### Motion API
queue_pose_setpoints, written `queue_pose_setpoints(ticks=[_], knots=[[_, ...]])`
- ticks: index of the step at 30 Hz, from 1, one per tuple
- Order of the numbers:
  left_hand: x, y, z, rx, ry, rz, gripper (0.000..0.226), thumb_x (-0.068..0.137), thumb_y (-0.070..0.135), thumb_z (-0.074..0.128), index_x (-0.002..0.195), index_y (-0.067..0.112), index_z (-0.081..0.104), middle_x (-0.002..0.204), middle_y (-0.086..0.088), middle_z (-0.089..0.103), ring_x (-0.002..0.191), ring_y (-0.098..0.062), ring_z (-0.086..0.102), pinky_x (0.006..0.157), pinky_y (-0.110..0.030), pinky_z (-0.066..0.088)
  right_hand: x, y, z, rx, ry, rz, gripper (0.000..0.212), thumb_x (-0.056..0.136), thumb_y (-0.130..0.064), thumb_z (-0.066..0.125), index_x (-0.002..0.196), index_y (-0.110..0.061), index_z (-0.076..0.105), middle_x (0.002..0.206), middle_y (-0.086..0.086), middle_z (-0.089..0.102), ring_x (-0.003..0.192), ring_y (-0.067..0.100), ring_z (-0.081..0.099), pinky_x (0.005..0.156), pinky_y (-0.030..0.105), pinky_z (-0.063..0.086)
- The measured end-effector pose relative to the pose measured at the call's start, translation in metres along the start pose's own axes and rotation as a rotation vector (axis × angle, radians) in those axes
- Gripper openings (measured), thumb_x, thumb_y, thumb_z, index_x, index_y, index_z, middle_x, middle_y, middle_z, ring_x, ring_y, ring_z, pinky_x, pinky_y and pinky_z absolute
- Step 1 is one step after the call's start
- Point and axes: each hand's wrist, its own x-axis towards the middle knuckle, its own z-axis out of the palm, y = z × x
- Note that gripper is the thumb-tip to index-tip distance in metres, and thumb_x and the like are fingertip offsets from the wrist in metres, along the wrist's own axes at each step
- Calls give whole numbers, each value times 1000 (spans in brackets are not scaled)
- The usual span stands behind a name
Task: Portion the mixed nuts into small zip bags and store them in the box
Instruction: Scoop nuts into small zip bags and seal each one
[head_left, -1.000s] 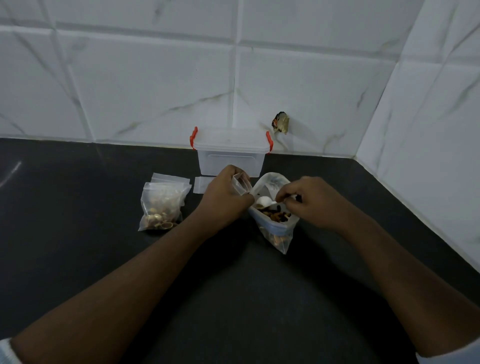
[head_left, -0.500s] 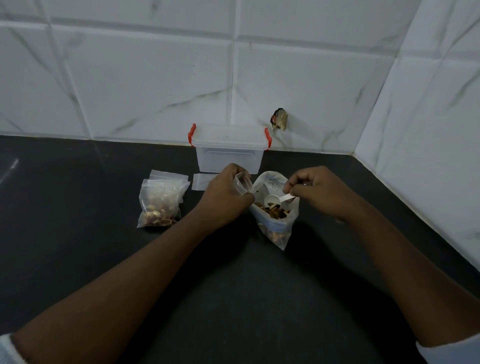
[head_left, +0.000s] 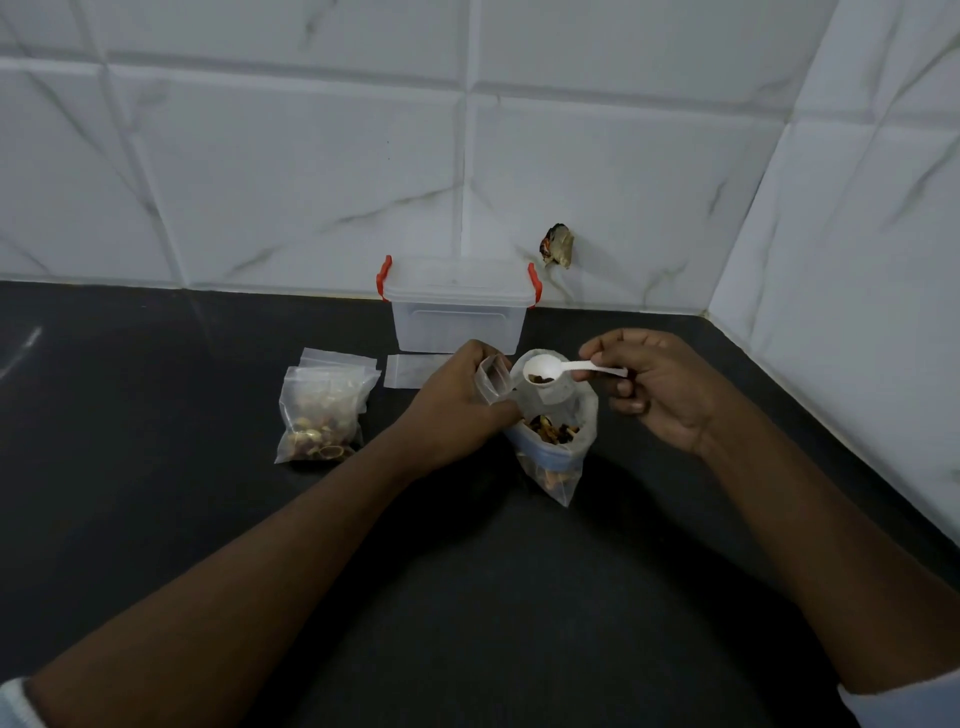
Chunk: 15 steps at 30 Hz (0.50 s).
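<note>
A large clear bag of mixed nuts (head_left: 558, 441) stands open on the black counter. Just left of its mouth, my left hand (head_left: 457, 395) holds a small empty zip bag (head_left: 493, 376). My right hand (head_left: 654, 387) pinches the handle of a white plastic spoon (head_left: 550, 370), whose bowl carries a few nuts above the large bag's mouth. Small zip bags filled with nuts (head_left: 324, 410) lie to the left. The clear storage box (head_left: 458, 306), lid on and with red clips, stands against the back wall.
A flat empty zip bag (head_left: 410, 370) lies in front of the box. A dark broken patch (head_left: 558, 245) marks the tiled wall behind. Tiled walls bound the black counter (head_left: 156, 493) at the back and on the right.
My right hand has lifted the spoon out of the large bag, up and to the right, with a few nuts in its bowl. My left hand has stayed with the small bag.
</note>
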Motion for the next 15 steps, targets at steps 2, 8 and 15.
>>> queue_pose_setpoints(ticks=[2, 8, 15], knots=[[-1, 0, 1, -17, 7, 4, 48, 86, 25, 78, 125, 27, 51, 116, 13, 59, 106, -7, 59, 81, -22, 50, -4, -1, 8, 62, -59, -56, 17, 98, 6, 53, 98, 0, 69, 82, 15, 70, 53, 8, 42, 43, 19, 30], [1, -3, -1, -59, 14, 11, 40, 85, 22, 80, 114, 29, 54, 109, 10, 64, 99, -8, 64, 78, -24, 53, -13, 1, 23, -463, -181, -341, 21, 97, -2, 65, 101, -18, 76, 96, -1, 77, 81, 14, 68, 70, 27, 56], [1, -5, -1, -40, 22, 0, 45, 87, 17, 76, 121, 29, 50, 118, 12, 58, 106, -8, 59, 79, -18, 48, -11, -6, 14, -574, -95, -492, 30, 91, 5, 66, 100, -20, 77, 99, -10, 78, 95, 10, 72, 82, 25, 57]])
